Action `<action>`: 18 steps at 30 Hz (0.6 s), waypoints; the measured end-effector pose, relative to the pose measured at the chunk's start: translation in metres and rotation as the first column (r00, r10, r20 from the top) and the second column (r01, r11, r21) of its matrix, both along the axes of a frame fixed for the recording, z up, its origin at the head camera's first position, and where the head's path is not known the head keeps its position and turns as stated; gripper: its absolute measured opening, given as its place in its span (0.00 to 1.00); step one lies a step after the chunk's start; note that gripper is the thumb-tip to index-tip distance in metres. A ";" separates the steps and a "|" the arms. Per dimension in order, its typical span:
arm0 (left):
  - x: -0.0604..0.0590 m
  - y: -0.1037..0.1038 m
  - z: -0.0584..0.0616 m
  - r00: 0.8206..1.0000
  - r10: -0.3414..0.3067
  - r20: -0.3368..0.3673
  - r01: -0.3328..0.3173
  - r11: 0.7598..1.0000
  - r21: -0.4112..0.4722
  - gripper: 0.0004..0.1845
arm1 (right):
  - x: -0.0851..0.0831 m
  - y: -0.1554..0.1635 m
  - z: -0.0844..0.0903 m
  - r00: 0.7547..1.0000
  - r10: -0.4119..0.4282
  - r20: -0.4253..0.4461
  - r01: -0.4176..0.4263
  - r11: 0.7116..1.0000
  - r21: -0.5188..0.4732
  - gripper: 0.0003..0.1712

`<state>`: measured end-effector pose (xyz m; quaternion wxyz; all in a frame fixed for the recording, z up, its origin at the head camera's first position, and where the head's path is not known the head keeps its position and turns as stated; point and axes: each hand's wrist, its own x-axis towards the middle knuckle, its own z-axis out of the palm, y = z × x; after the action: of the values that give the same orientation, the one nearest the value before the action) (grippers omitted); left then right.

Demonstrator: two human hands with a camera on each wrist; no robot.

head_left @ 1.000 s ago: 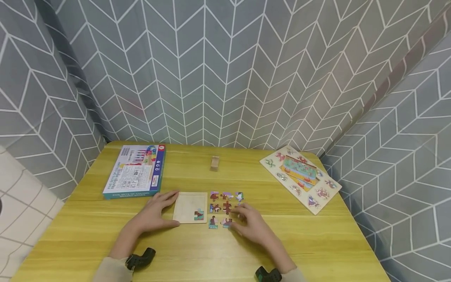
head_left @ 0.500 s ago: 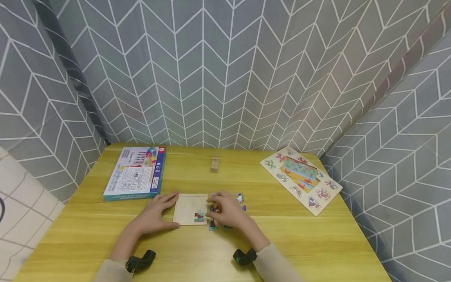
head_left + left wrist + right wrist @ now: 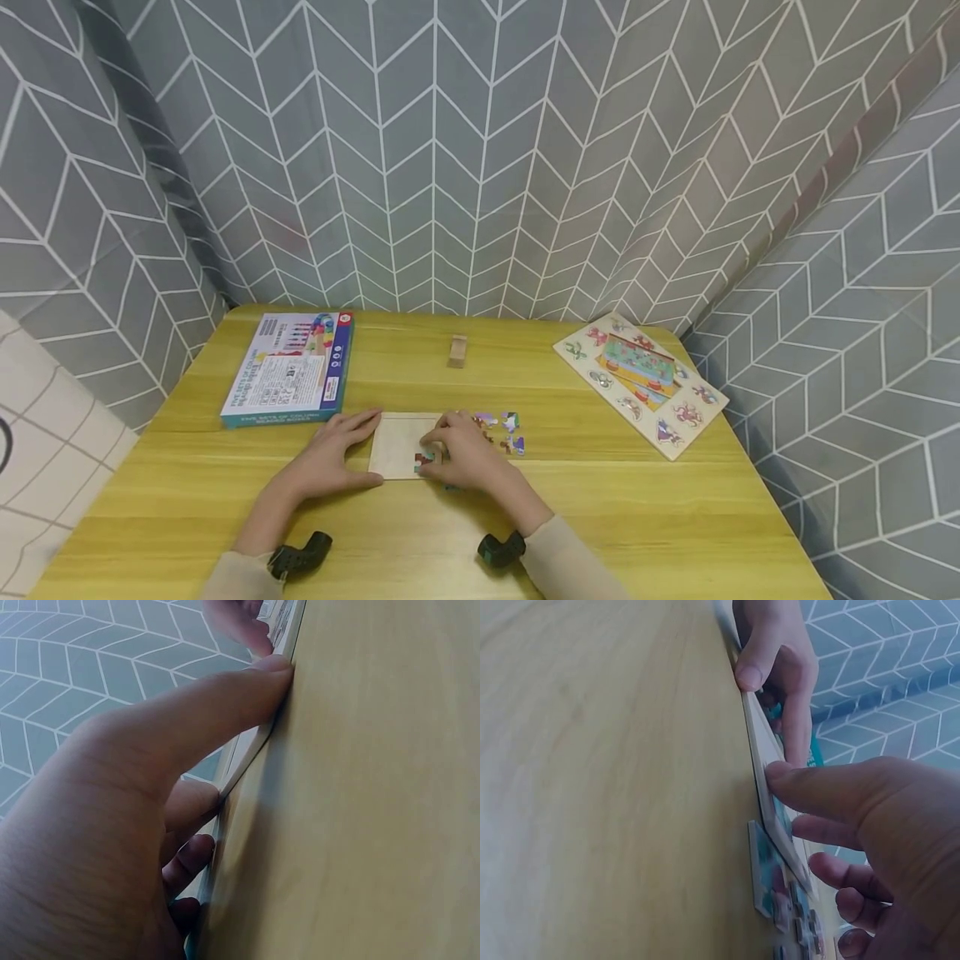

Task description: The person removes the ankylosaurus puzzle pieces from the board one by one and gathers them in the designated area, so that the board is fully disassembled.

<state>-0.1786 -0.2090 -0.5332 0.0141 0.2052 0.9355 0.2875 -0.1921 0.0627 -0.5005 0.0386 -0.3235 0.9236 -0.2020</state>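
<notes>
A square wooden puzzle tray [image 3: 396, 437] lies flat on the table. My left hand [image 3: 326, 454] holds its left side, the thumb at the near corner and the forefinger at the far one. My right hand [image 3: 468, 454] is over the tray's right part, thumb and forefinger pinching at a teal and brown jigsaw piece [image 3: 422, 461] in the near right corner. In the right wrist view, the right thumb [image 3: 817, 787] lies over the tray's edge, its other fingers curled. Loose jigsaw pieces [image 3: 512, 422] lie right of the tray, several hidden under the right hand.
A boxed toy set [image 3: 288, 371] stands at the back left of the wooden table [image 3: 405, 542]. A small wooden block [image 3: 457, 351] is at the back middle. At the right lies an animal peg board [image 3: 626, 406] with colourful cards [image 3: 639, 365] on it. Patterned curtains hang behind.
My right hand has moved left from the loose pieces, over the tray's right edge, to the piece in its near corner. My left hand has stayed at the tray's left side.
</notes>
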 end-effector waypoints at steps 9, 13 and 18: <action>0.000 0.000 0.002 1.000 0.007 0.002 -0.007 1.000 -0.003 0.54 | 0.004 0.000 0.002 0.999 -0.011 0.037 0.012 1.000 -0.016 0.21; 0.000 0.000 0.002 1.000 0.008 0.006 -0.008 1.000 -0.005 0.55 | 0.005 0.000 0.004 0.997 -0.027 0.067 0.029 0.999 -0.024 0.20; 0.000 -0.001 0.002 1.000 0.001 -0.003 -0.001 1.000 -0.007 0.55 | 0.007 0.000 0.003 0.998 -0.029 0.054 0.030 0.999 -0.032 0.20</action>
<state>-0.1786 -0.2096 -0.5313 0.0133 0.2051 0.9366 0.2839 -0.1847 0.0625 -0.4970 0.0551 -0.3048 0.9235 -0.2262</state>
